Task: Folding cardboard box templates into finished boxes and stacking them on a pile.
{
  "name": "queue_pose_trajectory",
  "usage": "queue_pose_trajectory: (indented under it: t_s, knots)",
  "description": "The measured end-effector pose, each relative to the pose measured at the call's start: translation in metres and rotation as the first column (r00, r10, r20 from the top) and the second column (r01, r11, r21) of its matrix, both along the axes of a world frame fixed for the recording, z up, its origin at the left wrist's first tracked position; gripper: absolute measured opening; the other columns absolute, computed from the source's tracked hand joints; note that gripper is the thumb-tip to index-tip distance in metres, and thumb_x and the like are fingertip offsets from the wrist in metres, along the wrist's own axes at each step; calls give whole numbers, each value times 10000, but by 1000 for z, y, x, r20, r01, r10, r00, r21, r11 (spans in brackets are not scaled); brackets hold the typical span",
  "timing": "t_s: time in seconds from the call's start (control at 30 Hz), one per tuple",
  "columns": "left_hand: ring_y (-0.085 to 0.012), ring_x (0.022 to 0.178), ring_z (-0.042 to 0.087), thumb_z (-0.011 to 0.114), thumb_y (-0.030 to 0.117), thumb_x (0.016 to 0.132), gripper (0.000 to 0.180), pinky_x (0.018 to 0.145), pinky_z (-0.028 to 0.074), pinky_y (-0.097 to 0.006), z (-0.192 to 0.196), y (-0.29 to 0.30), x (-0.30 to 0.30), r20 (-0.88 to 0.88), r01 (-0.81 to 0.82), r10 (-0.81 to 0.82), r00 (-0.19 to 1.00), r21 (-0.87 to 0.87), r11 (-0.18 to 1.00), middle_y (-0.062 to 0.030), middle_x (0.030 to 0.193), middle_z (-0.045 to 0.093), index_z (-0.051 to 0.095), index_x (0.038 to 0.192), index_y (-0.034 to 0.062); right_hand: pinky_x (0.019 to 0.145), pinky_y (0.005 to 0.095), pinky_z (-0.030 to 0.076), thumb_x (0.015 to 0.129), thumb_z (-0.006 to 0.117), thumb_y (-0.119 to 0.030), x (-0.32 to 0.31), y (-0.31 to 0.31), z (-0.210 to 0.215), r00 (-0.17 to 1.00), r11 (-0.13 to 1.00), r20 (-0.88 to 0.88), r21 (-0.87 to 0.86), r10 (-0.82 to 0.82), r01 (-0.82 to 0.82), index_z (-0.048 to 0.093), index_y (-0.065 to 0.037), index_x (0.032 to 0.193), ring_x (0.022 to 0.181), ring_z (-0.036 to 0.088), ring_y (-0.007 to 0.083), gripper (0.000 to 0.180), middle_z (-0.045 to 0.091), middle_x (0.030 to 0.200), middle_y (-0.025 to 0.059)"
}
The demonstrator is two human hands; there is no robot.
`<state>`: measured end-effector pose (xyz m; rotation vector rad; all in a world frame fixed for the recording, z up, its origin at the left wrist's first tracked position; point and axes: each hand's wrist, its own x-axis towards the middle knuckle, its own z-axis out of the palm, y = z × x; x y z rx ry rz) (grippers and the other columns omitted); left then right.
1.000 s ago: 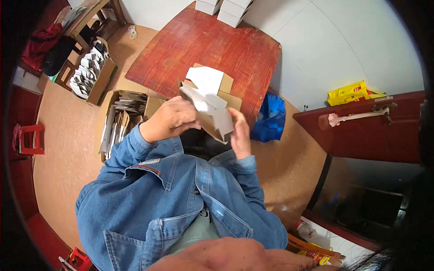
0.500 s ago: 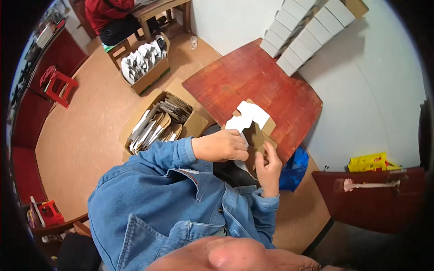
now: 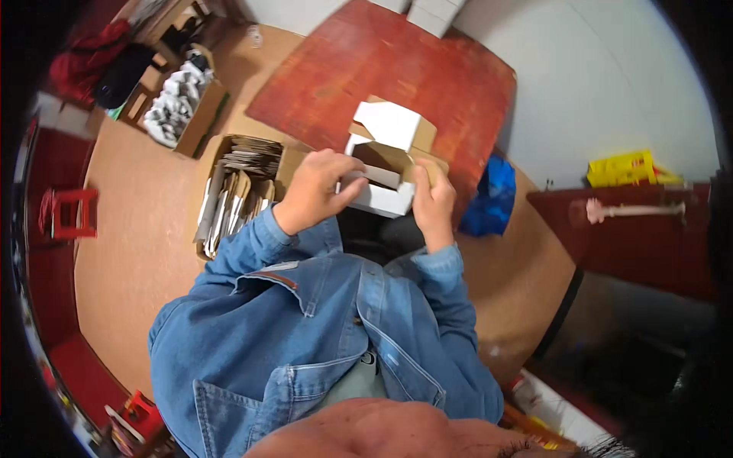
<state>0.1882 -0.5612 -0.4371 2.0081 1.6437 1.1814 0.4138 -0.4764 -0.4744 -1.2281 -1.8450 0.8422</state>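
A small white cardboard box (image 3: 382, 200) with a brown inside stands raised at the near edge of the red wooden table (image 3: 328, 84). Its lid (image 3: 388, 124) is folded back, away from me, and lies over the tabletop. My left hand (image 3: 321, 189) is at the box's left wall, thumb and fingers closing round the edge. On the opposite side, my right hand (image 3: 433, 202) grips the right wall beside a brown side flap (image 3: 432, 162). The box's floor is partly hidden by its near wall.
Left of the table, a carton (image 3: 200, 225) holds flat, folded boxes. Beyond it stands another carton (image 3: 202, 114) full of white pieces. A person in red (image 3: 92, 57) sits at the far left. A blue bag (image 3: 492, 198) is right of my hands; white boxes (image 3: 433, 15) stand at the back.
The folded cardboard has become an open, squared box with its lid back. Both hands have moved from its near flaps to its two sides. My view has shifted.
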Motion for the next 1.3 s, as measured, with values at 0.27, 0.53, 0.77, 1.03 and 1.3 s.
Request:
queue_pose_trajectory:
  t_s: [0.27,0.53,0.77,1.03,1.3]
  knots:
    - [-343,975,548,777,144,798,320,865,462,-437,-5,2,24,-195,-248,255,947,60,967,-142,1025,585,685,1096,74,898,392,520,1081,465,-227,-9,-3,-14,991,991,-133,-129,21,-39,643,17,1208,1014,686,320,328,704,1087,208]
    - [-397,1329,466,770,129,740,313,1083,380,-518,-36,3,24,-301,-222,273,914,193,956,-196,1425,518,708,1047,146,954,400,518,1081,470,-208,-12,-7,-28,991,995,-134,-93,15,-28,630,32,1230,1081,680,332,325,702,1147,208]
    - [-451,1441,359,820,351,807,409,1148,304,-530,-41,-6,30,-286,-130,156,945,108,986,-200,1559,424,713,1127,119,995,422,508,1080,471,-174,-15,-7,-27,985,992,-167,-110,35,-54,568,60,1325,1160,661,344,352,670,1240,229]
    - [-450,1440,335,779,452,843,516,1170,271,-521,-54,-7,33,-262,-162,182,948,97,982,-201,1533,441,693,1222,113,1209,405,307,1128,306,-469,-11,-12,-41,782,901,-579,-178,229,-396,421,16,1516,1456,431,306,633,476,1540,195]
    - [-437,1436,343,786,451,840,507,1169,269,-515,-51,-10,41,-275,-153,174,946,96,984,-196,1504,463,698,1206,111,1130,344,391,1085,543,-344,-10,-13,-36,848,890,-484,-260,215,-374,547,14,1435,1331,517,198,500,587,1427,117]
